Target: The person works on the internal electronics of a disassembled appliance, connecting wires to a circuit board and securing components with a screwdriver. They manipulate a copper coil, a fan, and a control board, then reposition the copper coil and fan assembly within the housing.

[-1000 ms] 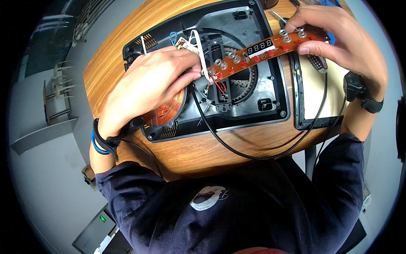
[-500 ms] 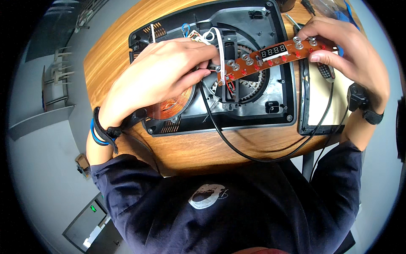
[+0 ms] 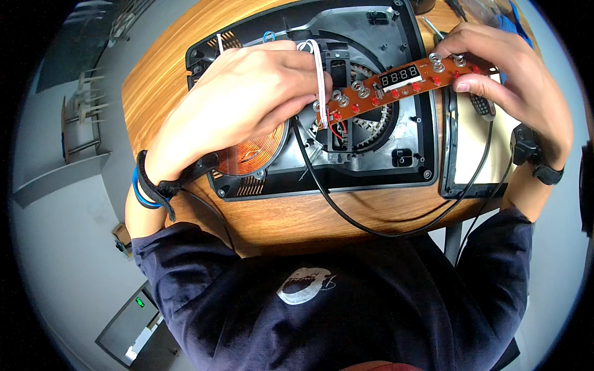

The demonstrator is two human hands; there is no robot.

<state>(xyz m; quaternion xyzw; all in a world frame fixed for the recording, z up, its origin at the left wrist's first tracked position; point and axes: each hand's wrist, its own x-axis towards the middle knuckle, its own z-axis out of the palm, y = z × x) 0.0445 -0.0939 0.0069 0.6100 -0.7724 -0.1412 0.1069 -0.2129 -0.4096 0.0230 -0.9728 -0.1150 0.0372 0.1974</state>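
A long orange-brown circuit board (image 3: pixel 427 85) with a four-digit display, red parts and metal coil springs is held at a slant above an opened black cooker housing (image 3: pixel 371 178). My right hand (image 3: pixel 516 86) pinches its right end between thumb and fingers. At its left end, my left hand (image 3: pixel 266 83) has its fingers closed on the board, their tips partly hidden behind a white cable (image 3: pixel 321 68). That cable loops down to the board's left end, where thin red wires also hang. Under my left wrist sits a copper coil (image 3: pixel 263 153).
The housing lies on a wooden table (image 3: pixel 278 219). A black cord (image 3: pixel 328 201) curves along the front edge to the right. Beside the housing stands a black-framed pale panel (image 3: pixel 455 170), with a dark handheld device (image 3: pixel 486 110) on it. A screwdriver (image 3: pixel 430 26) lies behind.
My left hand has moved slightly right, its fingers further onto the board's left end behind the white cable. My right hand keeps its grip.
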